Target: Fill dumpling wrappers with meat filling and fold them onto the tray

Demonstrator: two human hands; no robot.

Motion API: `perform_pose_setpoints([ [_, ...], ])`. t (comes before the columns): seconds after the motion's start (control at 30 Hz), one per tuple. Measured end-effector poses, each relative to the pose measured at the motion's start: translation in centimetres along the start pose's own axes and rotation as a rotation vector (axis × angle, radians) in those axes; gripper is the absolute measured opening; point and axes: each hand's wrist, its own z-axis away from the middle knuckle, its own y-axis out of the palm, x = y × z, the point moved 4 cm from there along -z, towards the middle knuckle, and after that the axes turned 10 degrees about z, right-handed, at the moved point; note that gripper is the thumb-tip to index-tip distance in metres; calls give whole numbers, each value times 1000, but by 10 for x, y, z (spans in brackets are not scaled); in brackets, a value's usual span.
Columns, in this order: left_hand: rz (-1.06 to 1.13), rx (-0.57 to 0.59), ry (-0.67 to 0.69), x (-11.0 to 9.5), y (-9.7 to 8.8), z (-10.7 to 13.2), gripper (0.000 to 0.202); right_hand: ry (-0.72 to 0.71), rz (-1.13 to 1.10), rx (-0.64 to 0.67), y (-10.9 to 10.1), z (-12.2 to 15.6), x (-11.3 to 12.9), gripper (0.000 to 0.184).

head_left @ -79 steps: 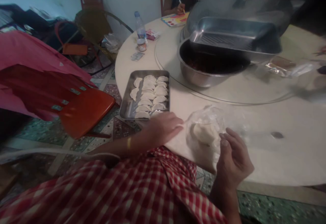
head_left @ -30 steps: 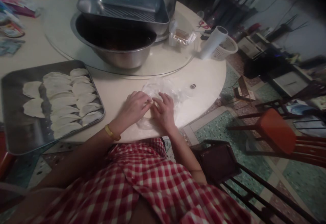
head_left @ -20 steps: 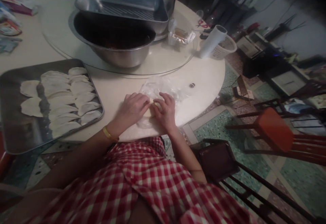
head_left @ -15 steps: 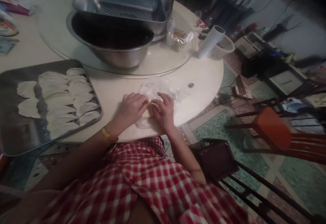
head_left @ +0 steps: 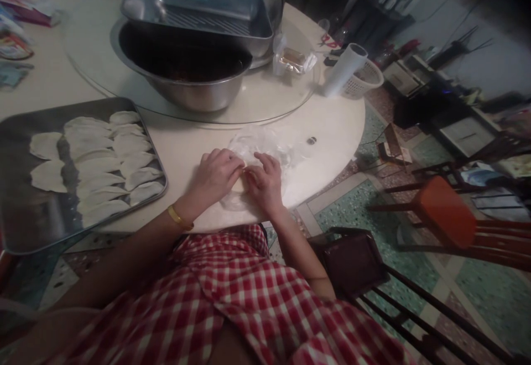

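Observation:
My left hand (head_left: 216, 174) and my right hand (head_left: 264, 182) meet over a crumpled clear plastic bag (head_left: 265, 139) near the table's front edge. Between them is a pale dumpling wrapper (head_left: 238, 187), mostly covered by my fingers. Fingertips of both hands pinch its upper edge, thumbs close together. Whether any filling lies inside is hidden. To the left, a metal tray (head_left: 25, 119) carries several folded dumplings (head_left: 99, 163) in overlapping rows.
A large steel bowl (head_left: 199, 97) stands on the glass turntable (head_left: 265, 111), a dark rectangular pan (head_left: 236, 14) resting over its back. Farther right are a wrapped package (head_left: 292, 62), a plastic roll (head_left: 346, 69) and a white basket (head_left: 363, 80). Chairs, one with an orange seat (head_left: 446, 210), stand at right.
My right fingers have drawn in slightly toward my left fingertips, closing the small gap at the wrapper's edge. The tray and bowl keep their places, with a slight camera shift.

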Motion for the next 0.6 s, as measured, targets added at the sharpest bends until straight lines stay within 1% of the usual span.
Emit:
perform_pose_setpoints([
  [0.17,-23,18,29,-1,-3,4,21,26,24,121,1,-4,-2,19],
  [0.23,-2,14,49,-3,-5,9,23,13,27,144,-1,-4,0,17],
  [0.33,62,19,61,-1,-8,17,25,-60,36,101,-7,0,5,14],
  [0.47,122,65,64,5,-8,21,31,-167,62,21,-14,10,12,15],
  [0.6,129,109,110,4,-9,18,33,-164,103,48,-13,15,12,17],
])
